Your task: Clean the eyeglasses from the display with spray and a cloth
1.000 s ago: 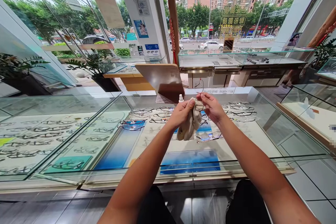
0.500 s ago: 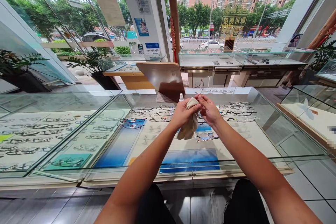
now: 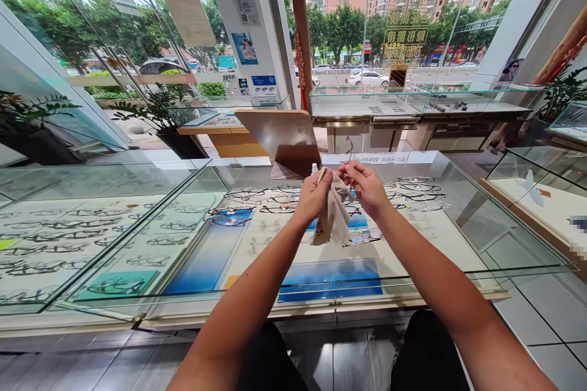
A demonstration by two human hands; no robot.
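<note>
My left hand point(image 3: 314, 197) is closed on a beige cleaning cloth point(image 3: 334, 220), which hangs down below the fingers above the glass counter. Close beside it, my right hand point(image 3: 369, 189) pinches a pair of eyeglasses point(image 3: 350, 149); a thin reddish temple sticks up past the fingertips. The rest of that frame is mostly hidden by the fingers and the cloth. Just behind my left hand, the white top of a small bottle point(image 3: 314, 168) shows. Under both hands, several eyeglasses point(image 3: 277, 209) lie in rows inside the counter.
The glass display counter point(image 3: 413, 250) spans the space before me, with a neighbouring case of eyeglasses point(image 3: 68, 220) to the left. A tilted brown-backed mirror or board point(image 3: 279, 131) stands at the counter's far side. Another glass case point(image 3: 527, 186) is at the right.
The cloth has opened out and hangs looser, and my left hand has shifted slightly left. A little more space shows between my hands. The view has moved slightly.
</note>
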